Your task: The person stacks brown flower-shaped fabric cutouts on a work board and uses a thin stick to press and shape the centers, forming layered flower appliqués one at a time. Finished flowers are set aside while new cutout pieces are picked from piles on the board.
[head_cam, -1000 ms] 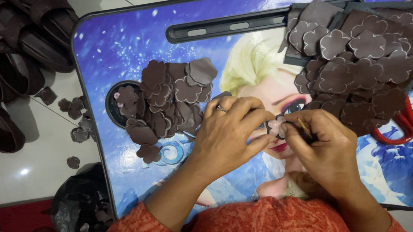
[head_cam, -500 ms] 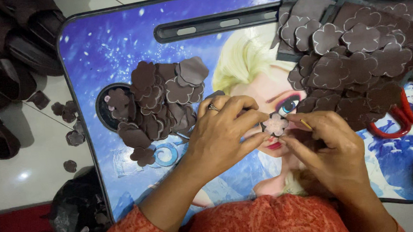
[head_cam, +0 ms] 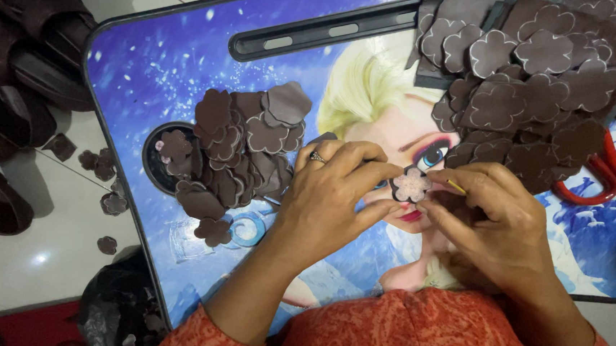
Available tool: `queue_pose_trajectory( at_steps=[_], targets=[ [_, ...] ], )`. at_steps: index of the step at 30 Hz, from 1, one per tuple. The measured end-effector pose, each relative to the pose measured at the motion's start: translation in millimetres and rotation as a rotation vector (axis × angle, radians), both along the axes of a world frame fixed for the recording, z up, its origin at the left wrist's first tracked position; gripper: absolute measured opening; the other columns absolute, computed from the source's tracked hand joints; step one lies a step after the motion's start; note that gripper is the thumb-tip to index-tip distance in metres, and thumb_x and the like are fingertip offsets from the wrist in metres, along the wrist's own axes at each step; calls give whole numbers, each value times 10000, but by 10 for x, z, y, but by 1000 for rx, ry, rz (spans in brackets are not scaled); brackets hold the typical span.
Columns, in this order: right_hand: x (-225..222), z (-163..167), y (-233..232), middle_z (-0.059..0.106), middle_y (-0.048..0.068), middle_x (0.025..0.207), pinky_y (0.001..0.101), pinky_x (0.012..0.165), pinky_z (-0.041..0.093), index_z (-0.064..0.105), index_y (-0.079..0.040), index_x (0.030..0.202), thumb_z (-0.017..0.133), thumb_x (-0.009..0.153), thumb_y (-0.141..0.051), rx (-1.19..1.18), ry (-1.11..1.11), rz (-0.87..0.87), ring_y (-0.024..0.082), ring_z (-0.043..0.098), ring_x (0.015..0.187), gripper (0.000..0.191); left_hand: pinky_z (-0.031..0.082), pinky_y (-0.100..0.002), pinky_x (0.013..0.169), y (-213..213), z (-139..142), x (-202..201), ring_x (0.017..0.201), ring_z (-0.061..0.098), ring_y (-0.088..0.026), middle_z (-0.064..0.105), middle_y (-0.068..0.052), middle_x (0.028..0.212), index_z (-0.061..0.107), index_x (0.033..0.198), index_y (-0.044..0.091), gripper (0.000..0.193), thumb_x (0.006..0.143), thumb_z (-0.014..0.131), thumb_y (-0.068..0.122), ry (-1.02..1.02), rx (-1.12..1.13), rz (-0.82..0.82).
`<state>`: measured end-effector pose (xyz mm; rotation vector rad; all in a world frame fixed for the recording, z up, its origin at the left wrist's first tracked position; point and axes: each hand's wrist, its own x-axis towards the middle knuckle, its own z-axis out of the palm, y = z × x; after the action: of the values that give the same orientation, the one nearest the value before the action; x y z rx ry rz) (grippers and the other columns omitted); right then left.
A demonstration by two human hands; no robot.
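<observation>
Flower [head_cam: 411,185], a small scalloped cutout, brown at the rim with a pale pinkish face, sits between both hands just above the middle of the table [head_cam: 169,52], over the printed cartoon face on its blue top. Its edges are partly covered by fingertips, so the full outline cannot be made out.

A thin yellow sliver shows by the right hand's fingers; what it is cannot be told. The right hand's palm and the wrists below it are cut off by orange sleeves [head_cam: 377,331] at the near edge.

The left hand [head_cam: 328,200], with a ring on one finger, has thumb and fingers pinched together on the flower's left side. The right hand [head_cam: 496,221] is closed on the flower's right side, fingertips touching it.

A pile of brown flowers [head_cam: 238,152] lies left of the hands, and a larger heap [head_cam: 540,84] covers the far right corner. Red scissors [head_cam: 611,166] lie at the right, partly under the heap. Loose cutouts [head_cam: 101,162] are scattered on the floor at left, near dark sandals [head_cam: 7,107].
</observation>
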<state>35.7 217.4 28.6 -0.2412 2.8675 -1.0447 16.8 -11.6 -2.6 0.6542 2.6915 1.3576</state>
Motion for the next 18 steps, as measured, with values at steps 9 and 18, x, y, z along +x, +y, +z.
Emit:
queue_pose_trajectory(
  at_steps=[9, 18],
  targets=[
    [9, -9, 8, 706, 86, 1041, 261, 646, 532, 750, -65, 1102, 850, 775, -101, 10, -45, -28, 149, 675, 812, 344, 364, -469, 1078, 0, 8, -8, 1134, 579, -235, 625, 24, 1169, 742, 1152, 193, 351, 836, 802, 333, -9, -6, -8],
    [-3, 1, -2, 703, 88, 1044, 274, 666, 543, 749, -60, 1116, 838, 787, -106, 23, -19, 0, 171, 690, 891, 344, 368, -458, 1084, 13, -2, -1, 1117, 587, -215, 623, 38, 1151, 750, 1135, 197, 321, 861, 799, 358, 14, -20, 9]
  ],
)
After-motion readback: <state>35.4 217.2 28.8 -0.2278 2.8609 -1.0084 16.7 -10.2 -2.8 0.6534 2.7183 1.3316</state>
